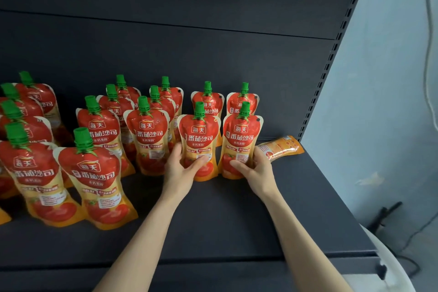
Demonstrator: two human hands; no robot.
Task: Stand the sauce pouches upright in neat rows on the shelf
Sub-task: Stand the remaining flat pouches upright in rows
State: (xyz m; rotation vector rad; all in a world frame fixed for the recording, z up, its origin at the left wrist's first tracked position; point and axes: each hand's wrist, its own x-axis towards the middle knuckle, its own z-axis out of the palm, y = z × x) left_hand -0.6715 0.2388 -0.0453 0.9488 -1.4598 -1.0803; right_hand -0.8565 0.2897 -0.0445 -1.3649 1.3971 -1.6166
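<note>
both hands hold a pair upright near the right end of the shelf [237, 220]
the left hand [180, 170] grips the left pouch [199, 135] low, fingers curled round it, thumb on front; the right hand [257, 169] grips the right pouch [241, 135] likewise. each base should sit flat, squared with the back row [207, 104], before release. a fallen pouch [280, 148] lies flat beside.

- Soft, even light; the dark shelf [213, 220] looks dim.
- Small shiny spots on the pouches [199, 140].
- Pouches at the shelf's left end look stretched and blurry.
</note>
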